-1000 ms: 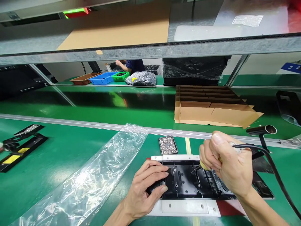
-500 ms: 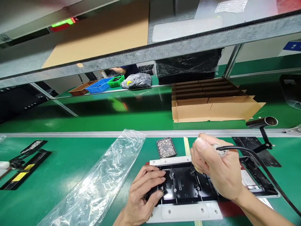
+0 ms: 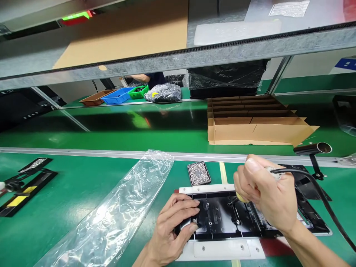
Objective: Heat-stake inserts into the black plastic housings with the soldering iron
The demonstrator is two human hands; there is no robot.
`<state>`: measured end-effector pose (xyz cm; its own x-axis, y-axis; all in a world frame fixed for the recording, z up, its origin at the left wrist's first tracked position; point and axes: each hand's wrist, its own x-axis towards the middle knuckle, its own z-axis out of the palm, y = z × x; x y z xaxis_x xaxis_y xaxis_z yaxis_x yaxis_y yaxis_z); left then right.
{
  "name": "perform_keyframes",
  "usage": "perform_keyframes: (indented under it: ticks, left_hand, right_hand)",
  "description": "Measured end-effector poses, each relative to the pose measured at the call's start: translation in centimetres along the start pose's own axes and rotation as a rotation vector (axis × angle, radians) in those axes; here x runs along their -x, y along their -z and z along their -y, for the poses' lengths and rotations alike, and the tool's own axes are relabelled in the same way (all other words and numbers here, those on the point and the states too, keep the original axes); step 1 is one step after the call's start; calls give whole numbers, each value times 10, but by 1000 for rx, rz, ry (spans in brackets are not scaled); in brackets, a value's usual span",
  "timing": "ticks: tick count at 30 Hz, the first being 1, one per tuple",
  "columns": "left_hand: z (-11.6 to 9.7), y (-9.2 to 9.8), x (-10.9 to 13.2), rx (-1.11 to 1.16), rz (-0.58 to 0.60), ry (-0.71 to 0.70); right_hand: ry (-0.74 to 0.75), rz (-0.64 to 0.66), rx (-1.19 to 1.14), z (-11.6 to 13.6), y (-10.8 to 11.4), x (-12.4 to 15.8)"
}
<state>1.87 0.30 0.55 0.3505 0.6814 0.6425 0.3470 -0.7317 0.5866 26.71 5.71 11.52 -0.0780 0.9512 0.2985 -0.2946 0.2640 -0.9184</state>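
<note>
A black plastic panel (image 3: 219, 217) with ribs and small posts lies between white fixture strips (image 3: 228, 250). My left hand (image 3: 175, 226) rests on the panel's left end, fingers bent and thumb apart, with nothing seen in its grasp. Over the middle of the panel, my right hand (image 3: 269, 193) is wrapped round a corded tool (image 3: 241, 197). The tool's tip points down-left at the panel; whether it touches is unclear. Its black cable (image 3: 319, 193) runs off to the lower right. A small tray of tiny metal parts (image 3: 198, 173) sits just behind the fixture.
Clear plastic film (image 3: 111, 211) lies left of my left hand. Cardboard dividers (image 3: 261, 133) stand behind the metal rail. A metal tube on a bracket (image 3: 313, 149) is at the right, a black tool stand (image 3: 27, 193) at the left. A shelf edge (image 3: 167, 61) crosses above; a person's arm shows beyond.
My right hand and the corded tool have moved slightly right and lifted off a little, showing more of the panel. My left hand stays on the panel's end. The whole view has shifted slightly.
</note>
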Motion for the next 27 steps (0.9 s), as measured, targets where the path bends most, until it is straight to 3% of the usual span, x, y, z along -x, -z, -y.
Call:
perform_keyframes:
  ticks: [27]
  left_hand:
    - [1,-13,0,112,-124,19]
  right_hand:
    - [92,-6,92,0,-5,4]
